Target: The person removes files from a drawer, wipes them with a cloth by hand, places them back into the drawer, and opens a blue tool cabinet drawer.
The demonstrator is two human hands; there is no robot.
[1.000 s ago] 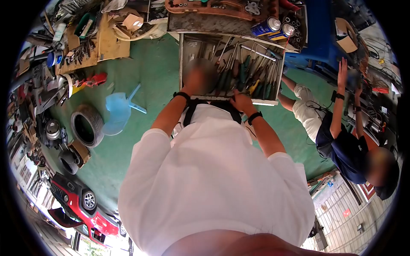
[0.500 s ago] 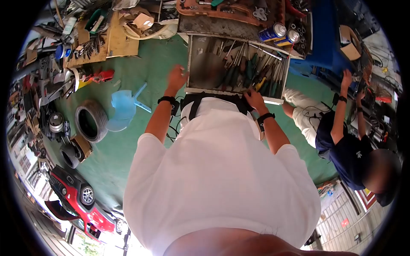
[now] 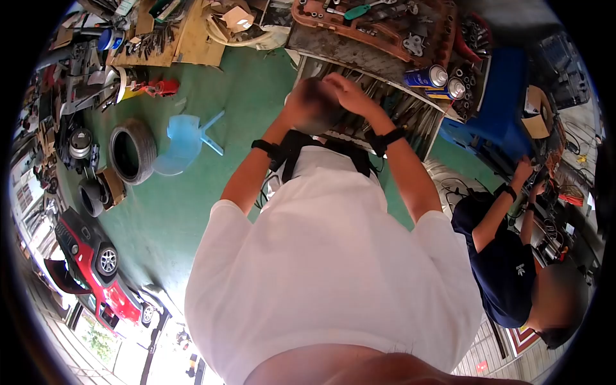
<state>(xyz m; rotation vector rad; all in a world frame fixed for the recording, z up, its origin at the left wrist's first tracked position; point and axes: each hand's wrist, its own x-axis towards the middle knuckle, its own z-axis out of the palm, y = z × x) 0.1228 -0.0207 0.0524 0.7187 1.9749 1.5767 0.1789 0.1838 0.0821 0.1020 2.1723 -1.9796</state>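
Note:
Over the left part of an open drawer (image 3: 428,144), my two hands are close together. A dark blurred patch covers most of the fingers of my left hand (image 3: 296,110), so its grip cannot be made out. My right hand (image 3: 348,96) reaches across from the right with its fingers stretched toward the left hand; their tips run into the blur. Whether anything lies between the hands is hidden. Several screwdrivers (image 3: 399,109) and other long hand tools lie in the drawer below and to the right of my hands.
Above the drawer, a worktop holds an orange tool case (image 3: 378,38) and two spray cans (image 3: 428,77). On the left floor are a blue plastic chair (image 3: 183,144) and a tyre (image 3: 154,151). A co-worker (image 3: 494,250) in dark clothes works at the right.
My right hand has left the drawer's front edge and moved up and left. My left hand has moved right, over the drawer. The view has shifted slightly.

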